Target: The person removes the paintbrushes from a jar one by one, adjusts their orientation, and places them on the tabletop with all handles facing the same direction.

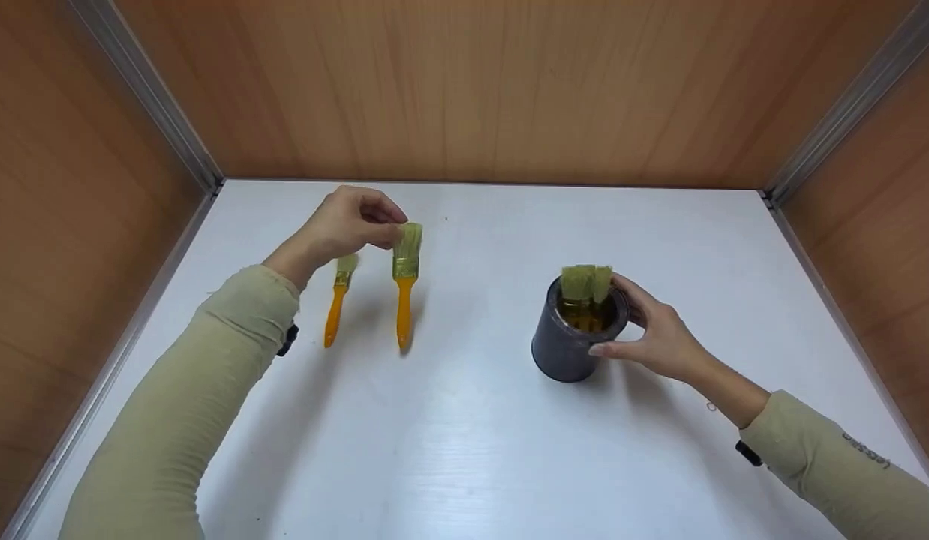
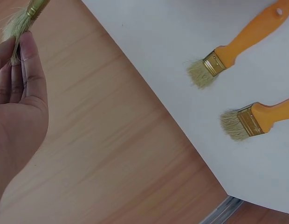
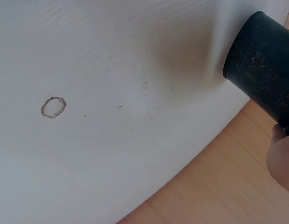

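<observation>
The head view looks forward and down over the whole white tabletop (image 1: 464, 450) to its far edge, while the left wrist view hangs close above two orange brushes (image 2: 242, 122) near the left edge and the right wrist view sits beside the dark can (image 3: 263, 63), which the head view shares.

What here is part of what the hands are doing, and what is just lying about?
In hand:
wide brush, bristles pinched by left hand
dark can with brushes in it, gripped by right hand

Lying about:
small brush
ring stain on table
</observation>
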